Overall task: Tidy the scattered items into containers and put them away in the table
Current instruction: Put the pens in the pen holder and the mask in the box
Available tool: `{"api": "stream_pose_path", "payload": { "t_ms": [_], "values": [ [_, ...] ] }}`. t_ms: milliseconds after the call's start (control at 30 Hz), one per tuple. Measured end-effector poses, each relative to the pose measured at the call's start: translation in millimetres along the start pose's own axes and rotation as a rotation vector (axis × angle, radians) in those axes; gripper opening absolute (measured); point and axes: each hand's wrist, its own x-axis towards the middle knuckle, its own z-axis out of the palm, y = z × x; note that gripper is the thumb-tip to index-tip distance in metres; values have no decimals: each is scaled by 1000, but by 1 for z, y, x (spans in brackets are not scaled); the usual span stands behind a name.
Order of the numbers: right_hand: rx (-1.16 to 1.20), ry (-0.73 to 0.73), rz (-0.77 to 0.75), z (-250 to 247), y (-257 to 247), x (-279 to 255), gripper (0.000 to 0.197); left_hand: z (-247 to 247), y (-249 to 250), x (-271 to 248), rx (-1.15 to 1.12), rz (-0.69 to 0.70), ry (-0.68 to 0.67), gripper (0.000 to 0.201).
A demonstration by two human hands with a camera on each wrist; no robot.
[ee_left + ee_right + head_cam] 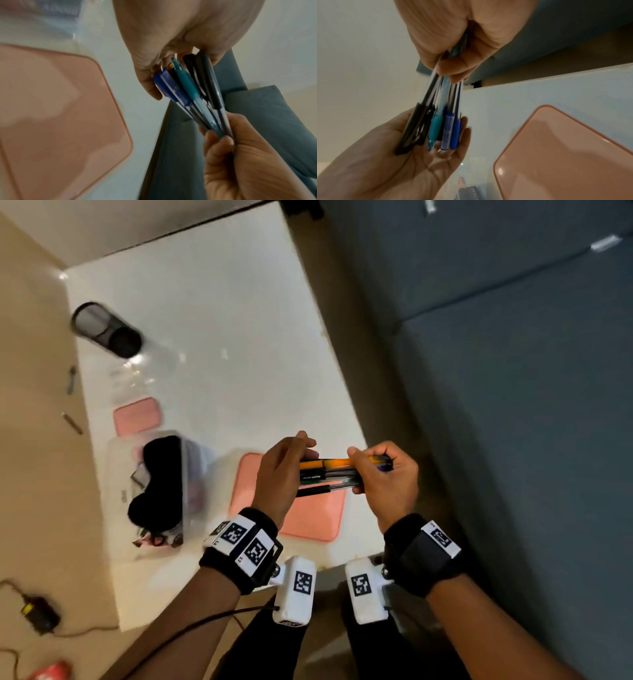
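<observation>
together, the left hand (279,474) and right hand (385,477) hold a bundle of pens (329,475) level above the pink lid (308,518) on the white table (219,313). the right is clamped round one end; the left's fingers cup the capped ends. a clear box (161,491) sits left, a mesh cup (106,330) farther off.

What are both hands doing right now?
Left hand: curled around the capped ends of the bundle of pens.
Right hand: gripping the other end of the same bundle.
</observation>
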Motion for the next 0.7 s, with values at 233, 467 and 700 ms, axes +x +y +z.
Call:
{"api": "stream_pose_path", "payload": {
  "t_ms": [233,467,700],
  "values": [
    [-151,-49,-122,97,-11,43,25,-142,0,31,77,148,172,12],
    [-197,-106,-227,216,-40,67,24,-268,25,60,378,330,165,7],
    [-241,-238,-422,361,-82,93,24,-386,3,175,705,220,211,28]
  ]
}}
